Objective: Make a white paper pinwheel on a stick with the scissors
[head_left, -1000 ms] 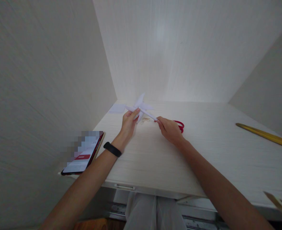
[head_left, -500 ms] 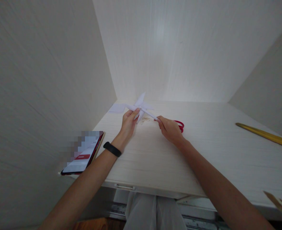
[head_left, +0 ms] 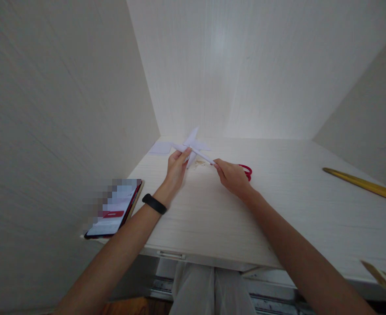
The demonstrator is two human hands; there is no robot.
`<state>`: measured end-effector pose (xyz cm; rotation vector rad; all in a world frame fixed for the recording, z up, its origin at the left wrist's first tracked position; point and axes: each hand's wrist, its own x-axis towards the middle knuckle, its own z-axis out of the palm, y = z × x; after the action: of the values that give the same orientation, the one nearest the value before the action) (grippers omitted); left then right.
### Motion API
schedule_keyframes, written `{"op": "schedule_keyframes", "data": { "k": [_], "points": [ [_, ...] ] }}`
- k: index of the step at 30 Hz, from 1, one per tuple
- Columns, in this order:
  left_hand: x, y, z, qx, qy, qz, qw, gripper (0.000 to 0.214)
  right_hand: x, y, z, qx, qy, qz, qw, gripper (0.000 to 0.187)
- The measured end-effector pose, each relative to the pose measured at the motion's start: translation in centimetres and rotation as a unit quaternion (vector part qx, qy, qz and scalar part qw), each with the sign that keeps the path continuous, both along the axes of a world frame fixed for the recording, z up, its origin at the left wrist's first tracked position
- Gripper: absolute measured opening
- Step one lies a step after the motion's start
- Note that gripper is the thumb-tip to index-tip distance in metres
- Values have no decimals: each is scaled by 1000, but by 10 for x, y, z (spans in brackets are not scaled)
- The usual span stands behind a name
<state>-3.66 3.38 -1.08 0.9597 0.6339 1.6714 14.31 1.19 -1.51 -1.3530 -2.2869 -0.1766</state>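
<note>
A white paper pinwheel [head_left: 191,139] with pointed blades is held above the desk, facing away from me. My left hand [head_left: 177,167] is closed on it near its centre, thumb pressed where the stick meets the blades. From there a thin white paper stick [head_left: 203,155] runs down to the right. My right hand [head_left: 231,175] is closed around the stick's other end. Behind the right hand show the red handles of scissors [head_left: 249,171]; their blades are hidden. Small pale scraps [head_left: 199,163] lie on the desk beneath the stick.
On the white desk [head_left: 209,218], a tablet [head_left: 110,214] in a case lies at the left edge. A folded paper piece [head_left: 160,147] rests at the back left. A yellow, long tapered object [head_left: 363,181] lies at the right. White panels stand at the back and sides.
Almost nothing differs. Both hands keep their hold on the pinwheel and its stick, with only a very slight shift of the stick.
</note>
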Motion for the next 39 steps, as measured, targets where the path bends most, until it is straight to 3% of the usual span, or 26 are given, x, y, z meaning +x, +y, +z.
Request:
{"op": "schedule_keyframes", "data": {
  "k": [9, 16, 21, 25, 31, 39],
  "points": [
    [-2, -4, 4, -26, 9, -2, 1000, 25, 3, 1, -1, 42, 42, -15, 998, 34],
    [-6, 3, -3, -55, 36, 18, 998, 25, 4, 2, 1, 54, 74, -26, 995, 32],
    [-2, -1, -5, -83, 127, -89, 984, 25, 4, 1, 1, 56, 84, -22, 995, 29],
    [5, -7, -5, -57, 161, -107, 979, 23, 0, 0, -2, 48, 80, -12, 996, 26],
    [9, -6, -11, -42, 125, -118, 984, 22, -10, -3, -5, 33, 69, 11, 997, 31],
    [7, -3, -8, -31, 83, -74, 993, 19, -15, -8, -2, -34, 146, 60, 987, 30]
  ]
}}
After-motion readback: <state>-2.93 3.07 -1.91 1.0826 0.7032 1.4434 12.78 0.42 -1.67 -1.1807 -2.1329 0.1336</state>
